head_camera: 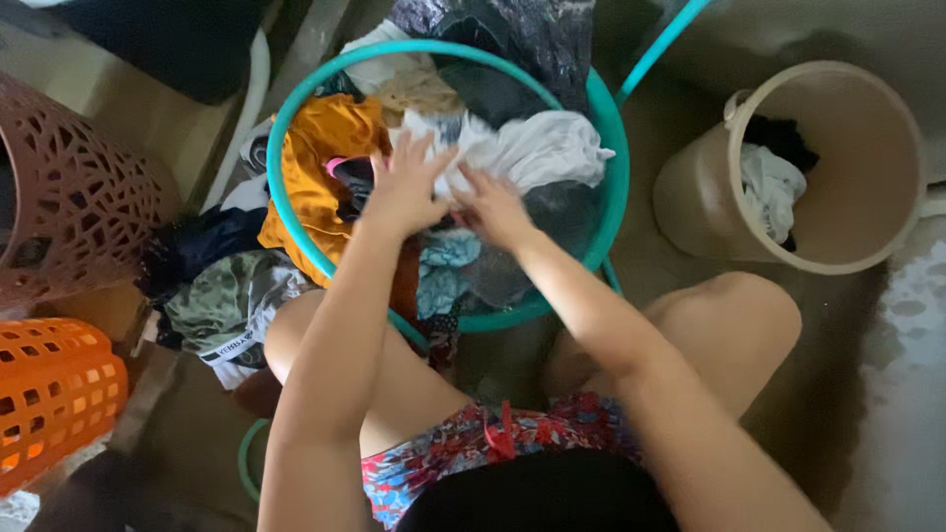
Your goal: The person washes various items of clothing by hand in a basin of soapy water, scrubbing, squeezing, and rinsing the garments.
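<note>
Both hands [448, 197], crumpled white cloth [537, 148], seemingly wet

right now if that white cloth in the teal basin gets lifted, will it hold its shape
Probably not: the crumpled white cloth lies in soft folds over other clothes in the round teal plastic basin, so it should droop. It bunches where the left hand and right hand touch it. It looks light.

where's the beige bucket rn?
Head view, upper right: the beige bucket stands on the floor just right of the teal basin, beyond the person's right knee, with white and dark cloth inside.
</note>
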